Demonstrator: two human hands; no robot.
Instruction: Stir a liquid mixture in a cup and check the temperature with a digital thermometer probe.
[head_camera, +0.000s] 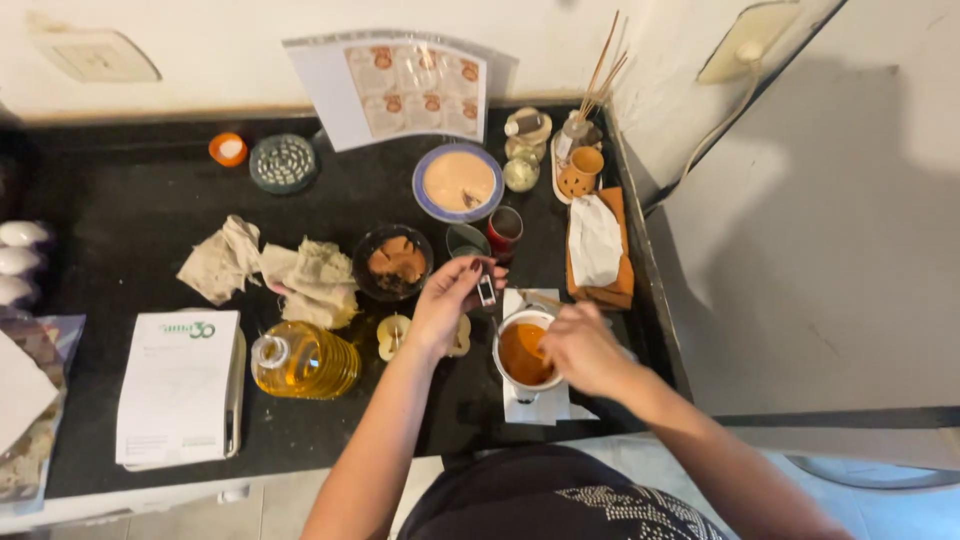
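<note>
Left hand (445, 300) pinches a small bottle (487, 291); right hand (580, 348), grip hidden, covers the orange-filled pot (520, 355)

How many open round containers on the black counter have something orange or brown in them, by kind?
White pot of orange liquid under the right hand: 1
Blue-rimmed bowl of pale orange cream: 1
Dark bowl of brown chunks: 1
Total: 3

The right hand (580, 350) hides its stirring tool (only orange liquid (522, 354) shows).
</note>
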